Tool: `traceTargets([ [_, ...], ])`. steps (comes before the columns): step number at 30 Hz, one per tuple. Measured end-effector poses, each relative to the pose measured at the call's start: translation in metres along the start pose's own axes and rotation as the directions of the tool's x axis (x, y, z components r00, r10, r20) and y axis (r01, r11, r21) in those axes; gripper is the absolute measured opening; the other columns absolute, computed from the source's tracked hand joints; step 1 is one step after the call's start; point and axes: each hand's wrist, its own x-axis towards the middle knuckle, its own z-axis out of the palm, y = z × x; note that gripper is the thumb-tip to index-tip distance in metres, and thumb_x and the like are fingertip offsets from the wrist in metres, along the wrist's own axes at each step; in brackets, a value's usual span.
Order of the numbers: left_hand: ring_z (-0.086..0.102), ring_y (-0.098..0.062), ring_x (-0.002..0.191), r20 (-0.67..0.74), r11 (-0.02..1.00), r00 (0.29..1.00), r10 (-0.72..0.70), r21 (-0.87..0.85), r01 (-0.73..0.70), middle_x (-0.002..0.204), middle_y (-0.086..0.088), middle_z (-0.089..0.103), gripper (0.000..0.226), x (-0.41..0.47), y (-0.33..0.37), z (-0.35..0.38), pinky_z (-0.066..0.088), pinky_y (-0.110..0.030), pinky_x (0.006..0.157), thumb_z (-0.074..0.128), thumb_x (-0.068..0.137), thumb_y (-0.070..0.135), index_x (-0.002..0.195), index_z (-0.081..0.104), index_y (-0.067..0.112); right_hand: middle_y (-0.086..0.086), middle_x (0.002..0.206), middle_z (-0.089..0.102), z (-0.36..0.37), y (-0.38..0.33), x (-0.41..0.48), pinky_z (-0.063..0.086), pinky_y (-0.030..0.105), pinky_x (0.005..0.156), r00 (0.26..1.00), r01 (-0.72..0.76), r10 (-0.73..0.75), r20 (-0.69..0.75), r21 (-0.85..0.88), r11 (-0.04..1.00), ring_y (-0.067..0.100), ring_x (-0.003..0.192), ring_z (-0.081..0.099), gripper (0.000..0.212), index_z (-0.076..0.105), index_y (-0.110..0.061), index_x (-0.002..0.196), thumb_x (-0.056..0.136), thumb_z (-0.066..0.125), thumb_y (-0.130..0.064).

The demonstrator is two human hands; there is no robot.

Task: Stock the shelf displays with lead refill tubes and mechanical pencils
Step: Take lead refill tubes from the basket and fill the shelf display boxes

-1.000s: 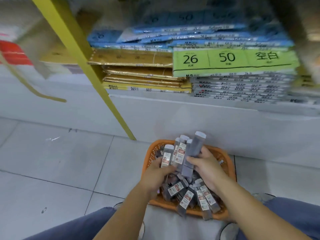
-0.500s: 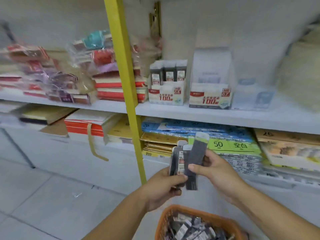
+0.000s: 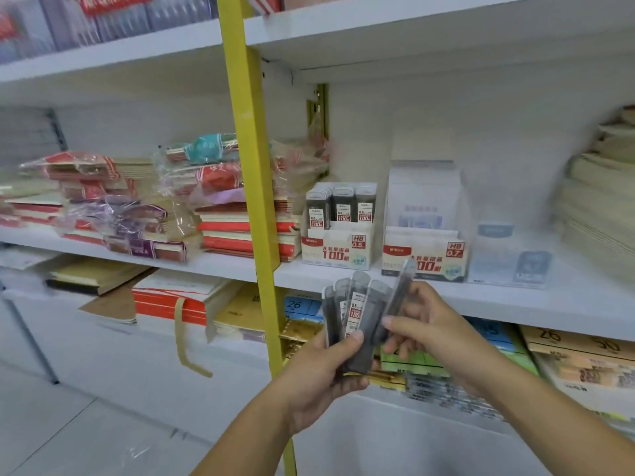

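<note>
left hand (image 3: 323, 369) grips a fan of tubes (image 3: 355, 314), long axes toward 12 o'clock | right hand (image 3: 422, 324) pinches a single tube (image 3: 400, 290) tilted toward 1 o'clock | 0.5 box (image 3: 338, 249) on shelf (image 3: 567, 297), 12 o'clock from the fan, 11 o'clock from the right hand | 0.7 box (image 3: 424, 255) nearer the right hand

pretty clearly a stationery shop. long white shelves (image 3: 549, 304) run in several tiers off a yellow upright (image 3: 252, 201), all packed with stock in multiples. there are stacks of shrink-wrapped notebooks (image 3: 113, 207), flat paper packs (image 3: 577, 345) printed with counts like 26 and 50, and retail cartons facing outward. the hb 0.5 carton (image 3: 338, 252) holds rows of identical lead refill tubes (image 3: 343, 204), and the hb 0.7 carton (image 3: 429, 250) sits just beside it (both have a big red 100 on the front). pale tiled floor (image 3: 51, 434) below.
</note>
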Motion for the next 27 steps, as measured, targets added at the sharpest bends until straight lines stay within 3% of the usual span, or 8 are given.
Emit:
traceTargets([
  [2,0.069,-0.015,0.086,-0.009,1.000,1.000,0.006,0.027,-0.005,0.099,0.000,0.076,0.038,0.000,-0.001,-0.001,0.056,-0.026,0.072,0.072,0.085,0.032,0.122,0.066,0.023,0.000,0.086,0.074,0.003,-0.003,0.001,0.053,0.033,0.061,0.999,-0.003,0.001,-0.043,-0.047,0.999,0.025,0.070,0.071,0.035,0.053,-0.027,0.107,0.082,0.068,-0.045],
  [6,0.072,-0.014,0.081,-0.071,0.999,0.996,0.051,0.001,-0.051,0.095,0.000,0.077,0.052,-0.001,0.003,-0.004,0.056,-0.025,0.071,0.075,0.075,0.036,0.124,0.063,0.023,-0.006,0.087,0.074,0.004,-0.005,0.005,0.059,0.037,0.076,0.997,-0.006,-0.003,-0.076,-0.116,0.993,0.018,0.073,0.071,0.011,0.060,-0.033,0.105,0.096,0.055,-0.028],
  [8,0.074,-0.013,0.081,-0.095,0.995,0.991,0.094,-0.017,-0.096,0.096,-0.001,0.078,0.051,-0.004,0.009,-0.008,0.056,-0.025,0.071,0.073,0.076,0.035,0.124,0.062,0.022,-0.008,0.091,0.074,0.007,-0.009,0.002,0.059,0.033,0.079,0.999,-0.001,-0.005,-0.047,-0.137,0.991,0.014,0.075,0.072,0.023,0.058,-0.041,0.111,0.096,0.057,-0.025],
  [11,0.074,-0.015,0.091,-0.070,0.989,0.987,0.142,-0.021,-0.144,0.108,-0.003,0.077,0.045,-0.007,0.018,-0.012,0.057,-0.025,0.072,0.070,0.081,0.034,0.124,0.062,0.023,-0.008,0.096,0.073,0.017,-0.017,-0.005,0.059,0.027,0.065,0.995,0.078,-0.081,-0.056,-0.049,0.996,0.017,0.077,0.074,0.051,0.046,-0.047,0.119,0.087,0.069,-0.014],
  [15,0.073,-0.021,0.100,-0.046,0.985,0.984,0.170,-0.027,-0.171,0.111,-0.004,0.076,0.037,-0.010,0.026,-0.012,0.058,-0.027,0.073,0.066,0.089,0.030,0.125,0.061,0.025,-0.016,0.094,0.073,0.029,-0.025,-0.007,0.057,0.024,0.058,0.972,0.194,-0.200,-0.123,-0.061,0.979,0.012,0.080,0.073,0.067,0.038,-0.060,0.107,0.081,0.076,-0.010],
  [21,0.070,-0.021,0.094,-0.133,0.958,0.950,0.283,-0.006,-0.286,0.106,0.001,0.077,0.025,0.000,0.050,-0.022,0.058,-0.026,0.071,0.058,0.098,0.024,0.123,0.061,0.024,-0.004,0.092,0.073,0.014,-0.092,0.028,0.057,0.022,0.058,0.881,0.386,-0.429,-0.200,-0.221,0.896,0.014,0.069,0.071,0.022,0.056,-0.041,0.103,0.095,0.058,-0.021],
  [24,0.070,-0.018,0.091,-0.166,0.937,0.925,0.342,-0.018,-0.350,0.111,0.001,0.076,0.028,0.008,0.064,-0.032,0.058,-0.026,0.073,0.057,0.098,0.026,0.126,0.060,0.024,-0.006,0.087,0.069,0.002,-0.133,0.069,0.057,0.023,0.060,0.819,0.419,-0.544,-0.182,-0.458,0.784,0.008,0.070,0.071,0.016,0.057,-0.038,0.090,0.095,0.057,-0.023],
  [27,0.073,-0.016,0.091,-0.184,0.922,0.908,0.375,-0.028,-0.386,0.111,0.002,0.076,0.034,0.016,0.070,-0.042,0.058,-0.025,0.073,0.058,0.097,0.029,0.130,0.058,0.024,-0.014,0.081,0.064,-0.001,-0.149,0.111,0.043,0.022,0.060,0.809,0.325,-0.583,-0.073,-0.772,0.547,0.001,0.072,0.060,0.013,0.054,-0.036,0.090,0.091,0.062,-0.027],
])
